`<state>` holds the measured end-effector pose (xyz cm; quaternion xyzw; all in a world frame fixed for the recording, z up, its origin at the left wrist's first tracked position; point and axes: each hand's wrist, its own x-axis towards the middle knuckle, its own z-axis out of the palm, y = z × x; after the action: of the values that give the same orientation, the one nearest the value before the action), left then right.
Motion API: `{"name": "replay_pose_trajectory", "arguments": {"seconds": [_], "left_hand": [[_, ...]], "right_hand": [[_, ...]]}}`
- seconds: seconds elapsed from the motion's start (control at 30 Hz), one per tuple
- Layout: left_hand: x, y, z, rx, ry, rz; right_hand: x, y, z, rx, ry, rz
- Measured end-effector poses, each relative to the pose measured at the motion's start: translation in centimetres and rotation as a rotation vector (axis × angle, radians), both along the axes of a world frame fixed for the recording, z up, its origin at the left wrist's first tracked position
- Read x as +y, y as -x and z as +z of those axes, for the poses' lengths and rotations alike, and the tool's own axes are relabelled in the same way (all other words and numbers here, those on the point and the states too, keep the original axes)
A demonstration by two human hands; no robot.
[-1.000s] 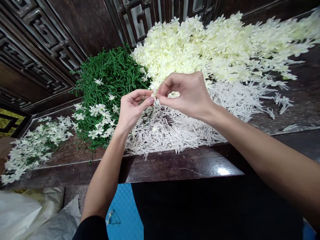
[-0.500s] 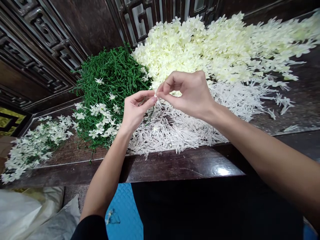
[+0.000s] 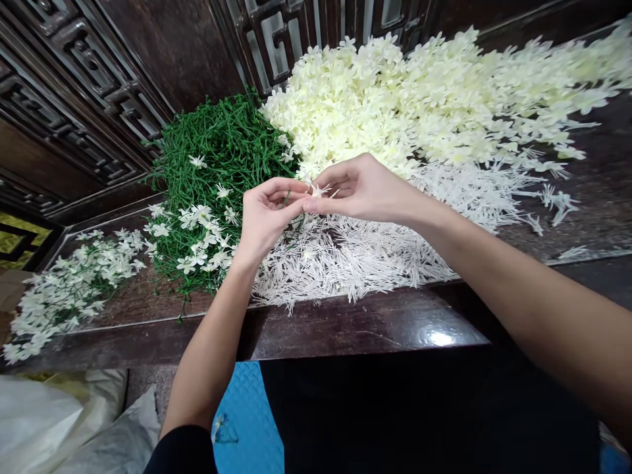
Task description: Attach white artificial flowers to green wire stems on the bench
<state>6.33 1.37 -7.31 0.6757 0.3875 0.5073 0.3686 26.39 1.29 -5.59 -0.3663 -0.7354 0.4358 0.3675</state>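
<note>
My left hand (image 3: 271, 207) is closed in a pinch, its fingertips meeting my right hand's over the white stamens. A thin green stem shows inside its curled fingers. My right hand (image 3: 363, 191) is closed too, thumb and fingers pinching at a small white artificial flower (image 3: 318, 191) with spiky stamens. Below both hands lies a spread of loose white stamen pieces (image 3: 365, 253). Behind them is a heap of cream-white artificial petals (image 3: 355, 105). Left of my left hand sits a pile of green plastic stems (image 3: 212, 141), with several assembled white flowers (image 3: 202, 237) on its front.
More white flowers on stems (image 3: 74, 283) lie at the far left of the dark wooden bench (image 3: 355, 329). Carved lattice panels (image 3: 113, 85) rise behind it. Pale sacks (image 3: 99, 428) and a blue mat (image 3: 251, 408) are below.
My right hand has lowered slightly and its fingers have straightened and turned. The white spiky stamens now show between my fingertips. My left hand has barely moved.
</note>
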Motion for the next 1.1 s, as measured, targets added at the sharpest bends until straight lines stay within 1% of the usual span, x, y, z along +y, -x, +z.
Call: {"name": "replay_pose_trajectory", "arguments": {"seconds": [0.13, 0.37, 0.53, 0.67, 0.77, 0.93, 1.0, 1.1], "left_hand": [[0.0, 0.1, 0.0, 0.028, -0.037, -0.032], [0.1, 0.4, -0.2, 0.114, -0.059, -0.029], [0.6, 0.9, -0.4, 0.086, -0.112, -0.032], [1.1, 1.3, -1.0, 0.028, -0.116, -0.064], [1.3, 1.5, -1.3, -0.008, -0.082, -0.086], [1.2, 1.6, -1.3, -0.04, -0.023, -0.126], [1.0, 1.4, -1.1, -0.041, -0.023, -0.131], [0.7, 1.2, -0.7, -0.002, -0.027, -0.108]], "right_hand": [[0.2, -0.4, 0.2, 0.026, -0.001, -0.005], [0.4, -0.9, 0.5, -0.037, 0.029, 0.0], [0.7, -1.0, 0.2, -0.035, 0.02, -0.071], [0.8, -0.8, -0.2, -0.003, 0.052, -0.104], [0.7, -0.4, -0.3, 0.054, 0.115, -0.066], [0.1, 0.4, -0.4, 0.192, 0.262, 0.088], [0.0, 0.5, -0.4, 0.213, 0.271, 0.091], [-0.1, 0.6, -0.4, 0.223, 0.252, 0.05]]}}
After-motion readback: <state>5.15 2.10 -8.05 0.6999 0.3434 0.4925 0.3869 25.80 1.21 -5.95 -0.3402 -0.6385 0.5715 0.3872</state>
